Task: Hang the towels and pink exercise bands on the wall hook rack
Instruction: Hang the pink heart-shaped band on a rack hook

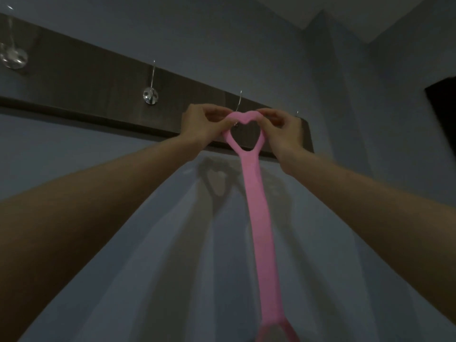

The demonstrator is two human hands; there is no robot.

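A pink exercise band (256,218) hangs down the wall from both my hands. Its top loop is spread into a heart shape right at a metal hook (238,102) on the dark wooden hook rack (98,95). My left hand (202,125) pinches the loop's left side. On the loop's right side my right hand (281,130) pinches it too. The hook's base is hidden behind the band and my fingers. No towels are in view.
Two more metal hooks (151,91) (13,55) stick out of the rack further left, and the tip of another hook (297,113) shows near its right end. A dark object (444,114) sits at the right edge. The wall (148,243) below is plain grey.
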